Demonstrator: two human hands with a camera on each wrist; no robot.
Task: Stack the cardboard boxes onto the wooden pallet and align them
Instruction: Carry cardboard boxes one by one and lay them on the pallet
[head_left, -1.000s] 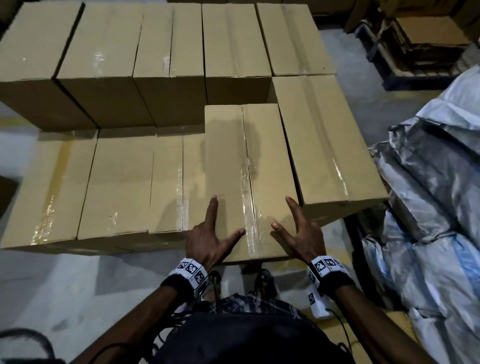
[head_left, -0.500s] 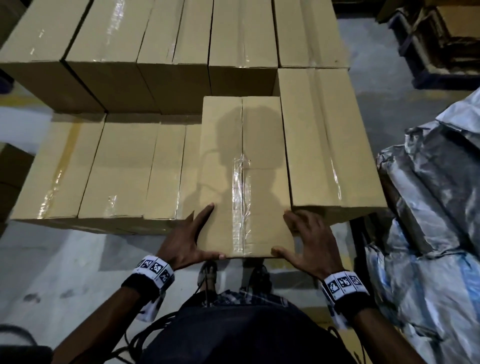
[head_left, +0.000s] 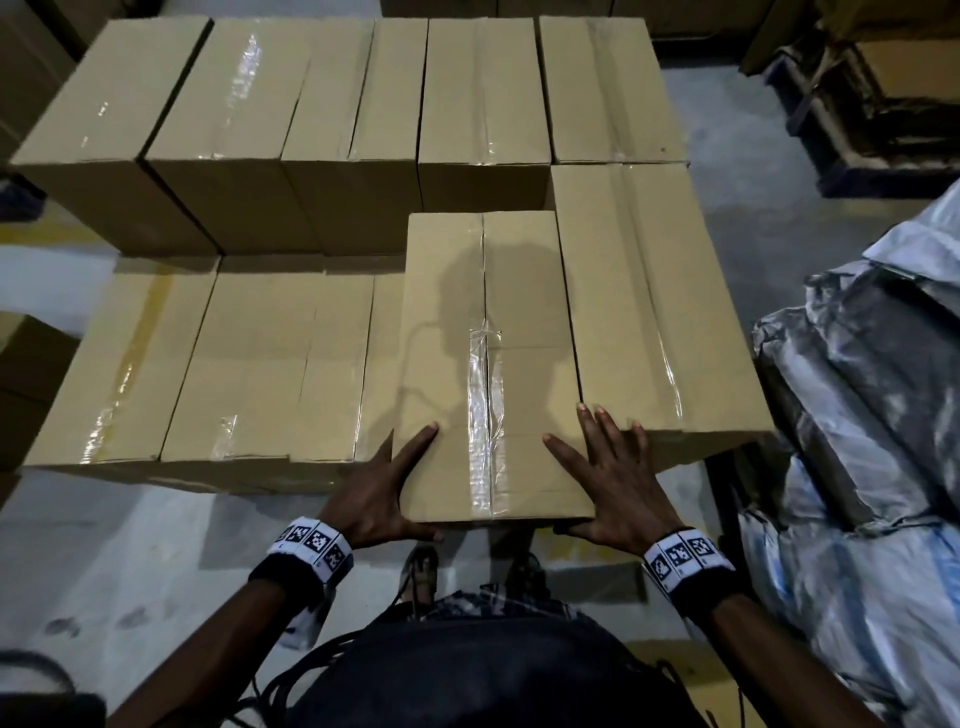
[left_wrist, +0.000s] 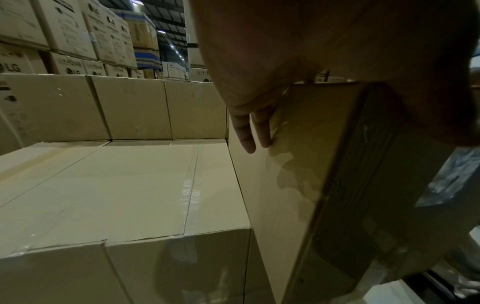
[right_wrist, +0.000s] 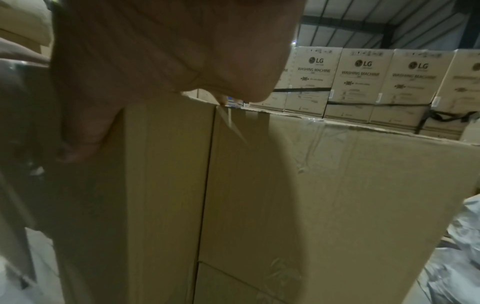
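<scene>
Head view: both hands, fingers spread flat, bracket the near end of the tan taped cardboard box (head_left: 488, 364), left hand (head_left: 384, 493) and right hand (head_left: 613, 483). Its near end overhangs the neighbouring tan box (head_left: 660, 322); it wants a forward push until flush.

The cardboard boxes (head_left: 291, 364) were plain matt brown cardboard, smooth on top. Glossy clear tape (head_left: 480, 415) ran along the seam of the front box (head_left: 524, 322) and was wrinkled there. The floor (head_left: 130, 561) looked like dull grey concrete. The bundles (head_left: 857, 415) at the right seemed shiny plastic sheet, though blurred.
</scene>
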